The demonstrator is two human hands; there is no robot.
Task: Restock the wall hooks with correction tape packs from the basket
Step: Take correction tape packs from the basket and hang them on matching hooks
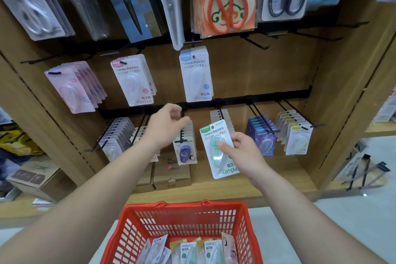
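One pack (216, 148): upright, hole end up, pinched in right grip (243, 154); left grip (165, 127) loosely curled, empty, nearer the hook (182, 135), just left of pack.

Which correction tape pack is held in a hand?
The green-labelled Campus pack, pinched by the right hand; the others hang on hooks or lie in the red basket.

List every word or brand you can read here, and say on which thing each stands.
"Campus 原纸色带芯", "修正", "Campus": green pack in the right hand's grip.
"Campus 原纸色带芯", "修正带", "Campus": pink pack, hanging higher up.
"Campus 原纸色带芯", "修正带": blue pack, hanging beside it.
"Campus", upside down: packs in the red basket.
"NL", "SIGM", cut off: brown box.
Smaller print on all packs: too blurred to read.
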